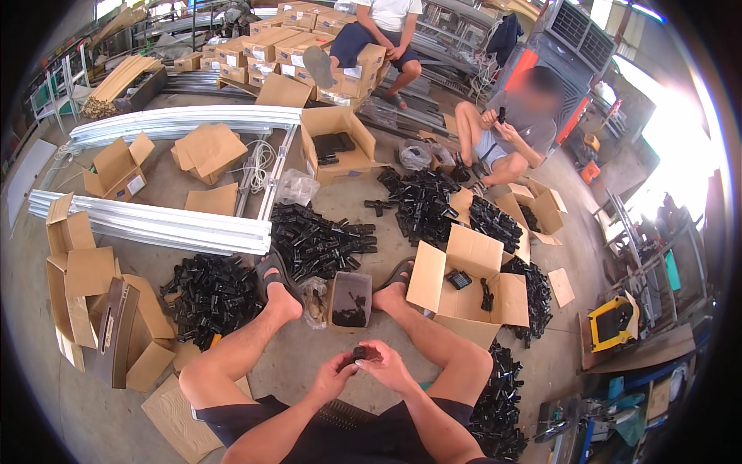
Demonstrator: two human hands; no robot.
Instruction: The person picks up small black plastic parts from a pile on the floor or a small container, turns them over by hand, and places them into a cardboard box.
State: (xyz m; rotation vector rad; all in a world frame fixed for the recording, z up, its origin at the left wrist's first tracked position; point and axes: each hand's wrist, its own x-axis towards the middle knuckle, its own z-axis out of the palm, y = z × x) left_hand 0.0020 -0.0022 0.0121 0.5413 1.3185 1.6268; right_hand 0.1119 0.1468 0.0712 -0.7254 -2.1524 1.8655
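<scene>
Both my hands meet in front of my lap around a small black plastic part [359, 353]. My left hand [334, 377] grips it from the left with closed fingers. The fingertips of my right hand [386, 366] pinch its other side. Much of the part is covered by fingers, so its exact kind cannot be made out. Just beyond my hands stands a grey plastic bin [350, 281] with small black pieces at its bottom. Beside it, between my feet, lies a clear plastic bag [314, 298] with small things inside.
Heaps of black plastic parts lie left [212, 298], ahead [317, 241] and right [498, 402]. An open carton [506, 298] stands by my right foot. Silver metal profiles [154, 220] lie at left. A co-worker [518, 116] handles a black part; another person [386, 31] sits on boxes.
</scene>
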